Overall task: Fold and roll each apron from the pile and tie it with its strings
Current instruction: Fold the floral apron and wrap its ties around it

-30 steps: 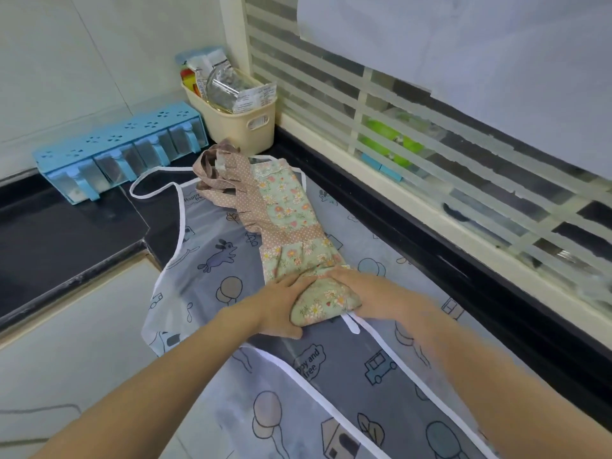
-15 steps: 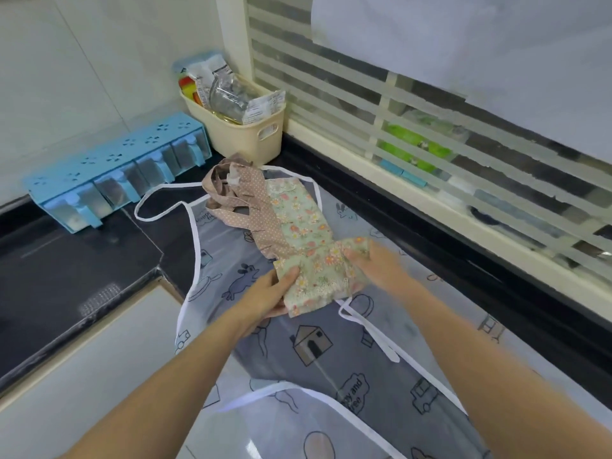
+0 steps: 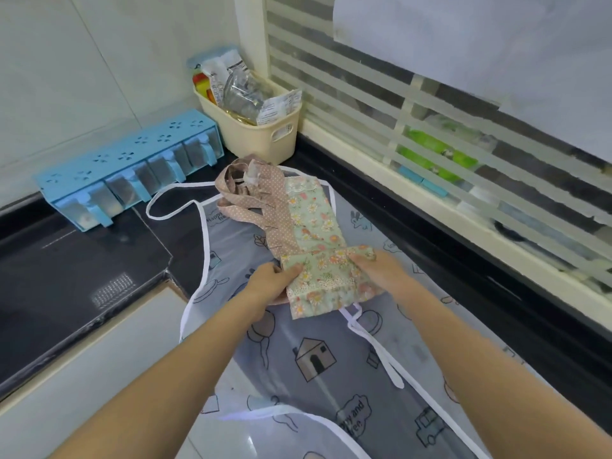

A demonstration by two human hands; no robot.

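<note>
A green floral apron with pink dotted trim lies folded into a narrow strip. Its near end is turned over into a flat roll. My left hand holds the roll's left end, thumb on top. My right hand pinches the roll's right end at the top edge. The pink dotted strings lie bunched at the far end. Underneath is spread a translucent grey apron with cartoon prints and white edging, its white tie trailing near my right forearm.
A cream basket stuffed with packets stands in the back corner. A blue spice-drawer rack sits against the wall at left. The black counter steps down to a white cabinet front. A slatted window runs along the right.
Both hands rolled the floral apron's near end away from me, so the roll sits farther up the strip. The camera shifted a little with them.
</note>
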